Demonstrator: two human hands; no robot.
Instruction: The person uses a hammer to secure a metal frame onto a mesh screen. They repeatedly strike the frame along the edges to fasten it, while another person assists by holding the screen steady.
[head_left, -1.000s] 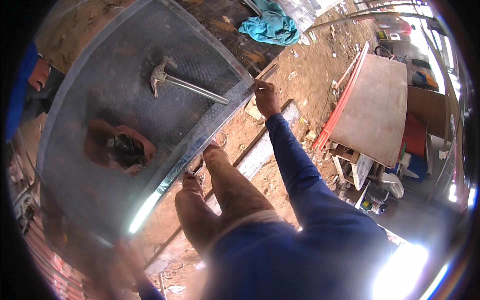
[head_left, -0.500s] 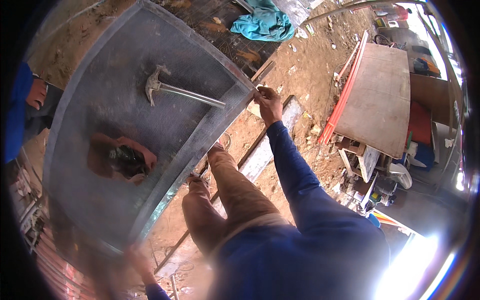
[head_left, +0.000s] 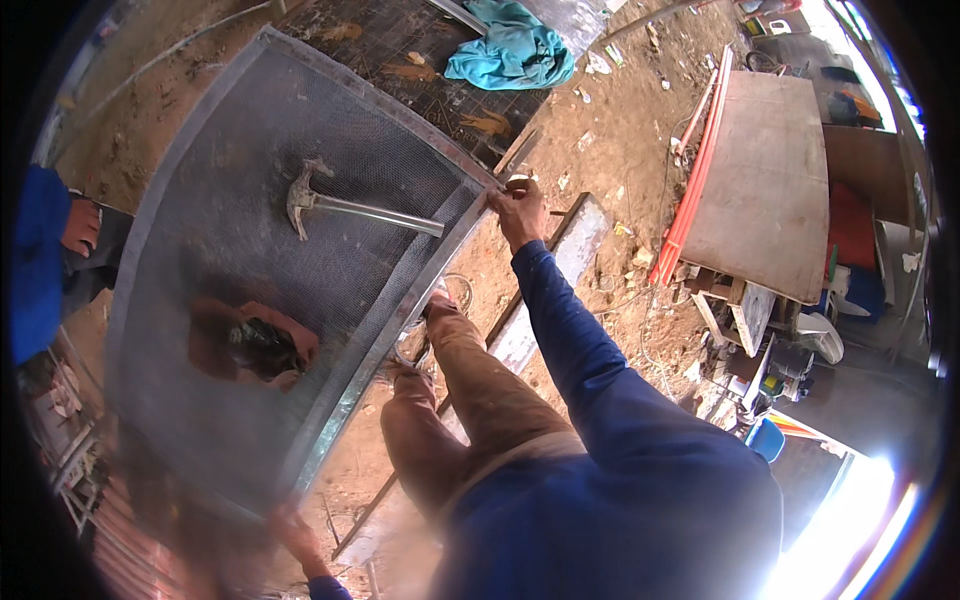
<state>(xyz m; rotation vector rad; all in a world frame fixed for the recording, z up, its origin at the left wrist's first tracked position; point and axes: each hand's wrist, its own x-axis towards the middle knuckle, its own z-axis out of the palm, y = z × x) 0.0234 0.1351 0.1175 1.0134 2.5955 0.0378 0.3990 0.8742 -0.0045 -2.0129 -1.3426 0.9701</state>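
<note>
I hold a large metal frame covered in fine grey mesh (head_left: 250, 120), tilted in front of me. At its upper right corner my right hand (head_left: 520, 208) is closed on the frame's rim. My left hand (head_left: 292, 528), blurred at the bottom, grips the frame's lower edge. A steel claw hammer (head_left: 345, 207) lies on the mesh, head to the left. Through the mesh I see a reddish piece (head_left: 215, 350) with a dark lump (head_left: 262, 345) on it. My legs in brown trousers (head_left: 470, 390) stand beside the frame.
Bare dirt ground (head_left: 610, 130) lies all around. A teal cloth (head_left: 510, 50) rests on a dark grid at the top. A wooden board (head_left: 765, 180) with orange pipes (head_left: 685, 200) stands right. A grey plank (head_left: 575, 250) lies by my feet. Another person in blue (head_left: 40, 270) is at left.
The mesh frame and hammer have shifted slightly in view as my head moved. My left hand now shows, blurred, at the frame's lower edge. My right hand stays on the corner.
</note>
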